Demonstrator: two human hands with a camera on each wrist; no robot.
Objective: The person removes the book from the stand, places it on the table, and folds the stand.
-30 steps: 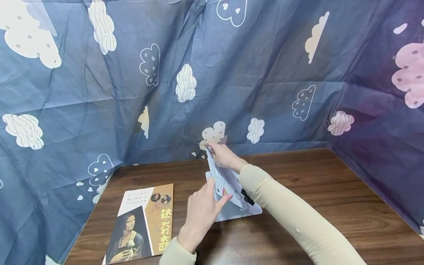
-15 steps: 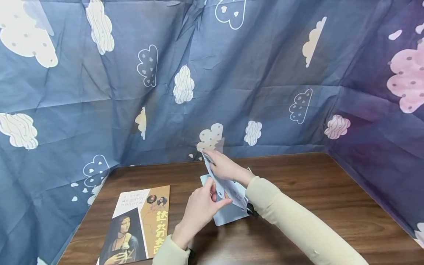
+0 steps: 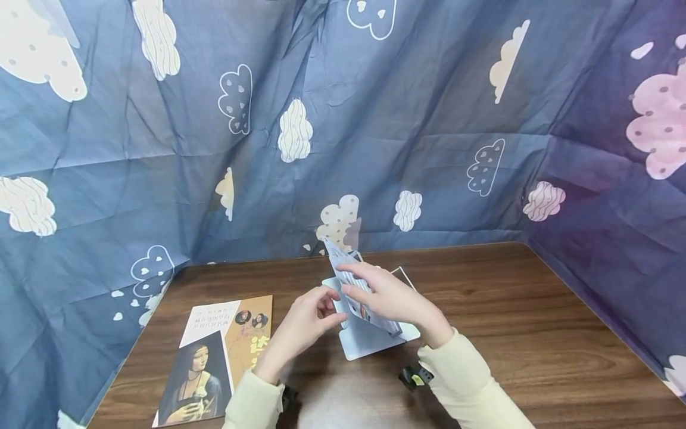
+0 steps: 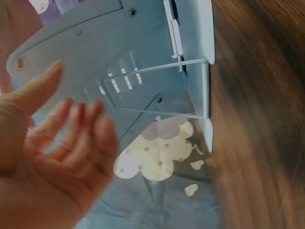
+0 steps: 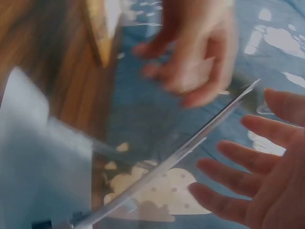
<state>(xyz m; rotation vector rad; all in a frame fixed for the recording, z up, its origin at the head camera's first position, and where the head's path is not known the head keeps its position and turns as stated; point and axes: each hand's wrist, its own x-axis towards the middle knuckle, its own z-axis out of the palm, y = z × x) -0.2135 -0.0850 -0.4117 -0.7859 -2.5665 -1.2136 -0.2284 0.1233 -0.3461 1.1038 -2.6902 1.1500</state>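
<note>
A pale blue metal book stand [image 3: 367,341] stands on the table, its panel [image 3: 336,257] tilted up above the flat base. My left hand [image 3: 302,325] is at the panel's left side with fingers loosely bent, holding nothing. Over the front of the panel lies my right hand [image 3: 388,298], fingers spread and relaxed. The left wrist view shows the panel's slotted back [image 4: 57,45] and a wire support [image 4: 206,90] reaching to the base. In the right wrist view the panel [image 5: 167,164] appears edge-on, with my right fingers [image 5: 238,176] apart from it.
A Da Vinci book [image 3: 200,369] with a portrait on its cover lies flat on the left of the brown wooden table [image 3: 536,333]. Blue cloud-patterned cloth [image 3: 429,119] hangs behind the table and along its sides. A black wrist strap [image 3: 415,377] shows near my right sleeve.
My right hand has let go of the panel's upper edge and moved down and towards me. The left hand has drawn slightly back to the left. The stand's panel stays raised.
</note>
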